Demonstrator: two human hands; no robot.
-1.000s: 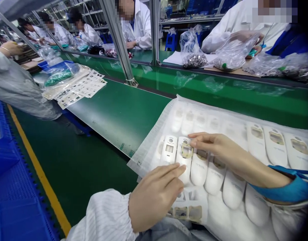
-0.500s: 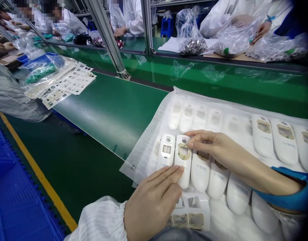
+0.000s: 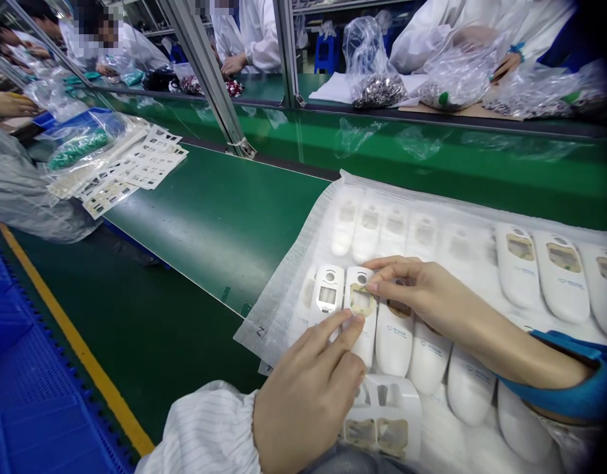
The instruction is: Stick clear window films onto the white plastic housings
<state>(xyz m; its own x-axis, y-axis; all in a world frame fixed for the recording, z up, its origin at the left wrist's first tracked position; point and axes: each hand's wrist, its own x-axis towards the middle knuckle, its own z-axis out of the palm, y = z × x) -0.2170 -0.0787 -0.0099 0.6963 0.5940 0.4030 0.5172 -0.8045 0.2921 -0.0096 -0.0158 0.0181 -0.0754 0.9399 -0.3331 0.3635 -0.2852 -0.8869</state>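
Observation:
A white oval plastic device casing lies on translucent foam sheeting, with a tan-rimmed film around its window. My right hand pinches at its upper right edge, thumb and index finger close together. Stretched over its lower part are the index and middle fingers of my left hand, their tips by the window's lower edge. Left of it lies a casing with a white-framed window. Under and beside my left hand is a die-cut sticker sheet; whether the hidden thumb grips it I cannot tell.
More casings lie in rows to the right, some beneath the translucent foam sheet. Farther left on the green bench are cut-out sheets and a bag of green parts. Metal posts rise behind; co-workers sit across.
My left fingers have slid up the casing toward its window and now bend slightly. The sticker sheet has shifted a little to the right. My right hand stays nearly in place.

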